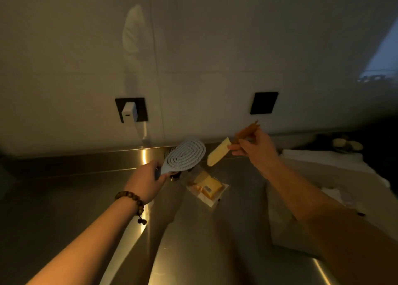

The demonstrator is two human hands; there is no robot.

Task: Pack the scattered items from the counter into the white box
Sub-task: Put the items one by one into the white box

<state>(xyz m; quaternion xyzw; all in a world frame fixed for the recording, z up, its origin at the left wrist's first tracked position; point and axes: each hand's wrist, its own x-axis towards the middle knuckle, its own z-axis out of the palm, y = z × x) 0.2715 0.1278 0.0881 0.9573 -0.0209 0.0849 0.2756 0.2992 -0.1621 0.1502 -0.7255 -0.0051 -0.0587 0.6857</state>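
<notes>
Head view: left hand [148,180] grips the handle of a blue-grey hairbrush [185,156], lifted above the steel counter [64,209]. Right hand [256,150] pinches a wooden-handled spatula [217,154], pale blade pointing left. Below them lies a yellow packet [207,186]. White box [327,190] sits at right.

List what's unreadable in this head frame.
- White box, head view: dim, right arm crosses it; contents unclear.
- Hairbrush handle: hidden inside the left hand.
- Yellow packet label: too small.
- Items at the far right: dark, blurred.
</notes>
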